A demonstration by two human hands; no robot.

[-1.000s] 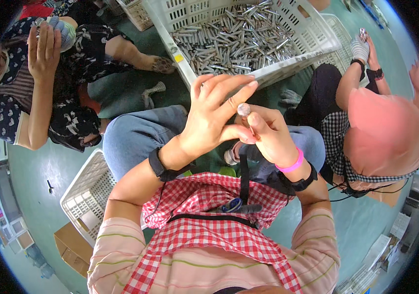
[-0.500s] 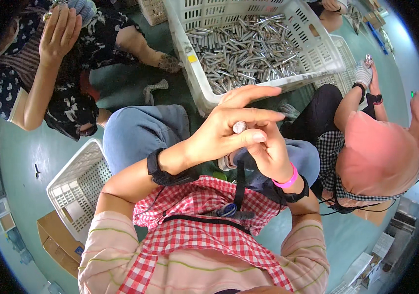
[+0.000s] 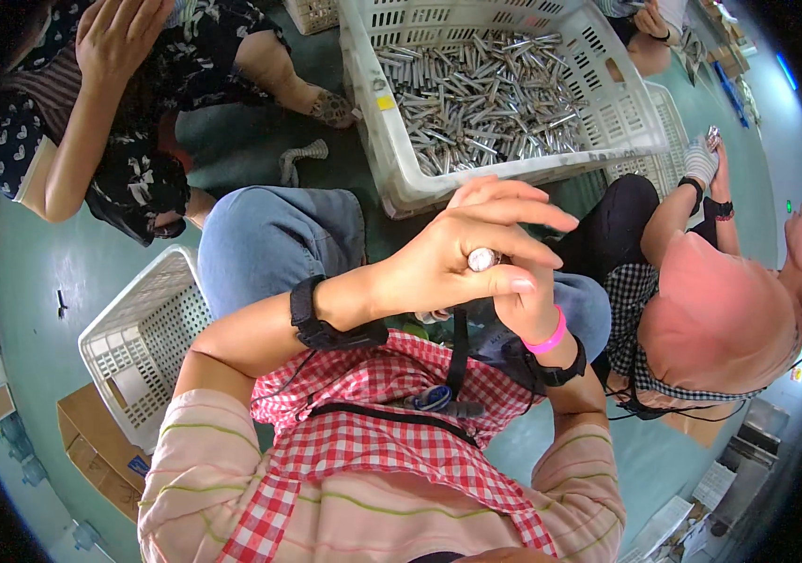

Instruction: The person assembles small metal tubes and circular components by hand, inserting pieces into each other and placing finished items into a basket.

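My left hand (image 3: 457, 239) is raised in front of my knees, below the near edge of a big white crate. Between its thumb and forefinger it pinches a short silvery metal rod (image 3: 483, 260), whose round end faces up at me. The other fingers stretch out to the right. My right hand (image 3: 530, 305), with a pink band at the wrist, is close behind and against the left; its fingers are mostly hidden, so its hold does not show. Many loose metal rods (image 3: 485, 98) lie heaped in the white crate (image 3: 513, 183).
A second white basket (image 3: 105, 342) stands at the left beside a cardboard box (image 3: 91, 441). One co-worker sits at the left; another, in a pink head covering (image 3: 725, 314), sits close at my right, a gloved hand (image 3: 701, 161) holding shiny metal. A glove (image 3: 302, 159) lies on the floor.
Both hands have moved slightly right and down, still together. The rod's end now faces me more fully. My view has shifted a little, so the crate appears further right.
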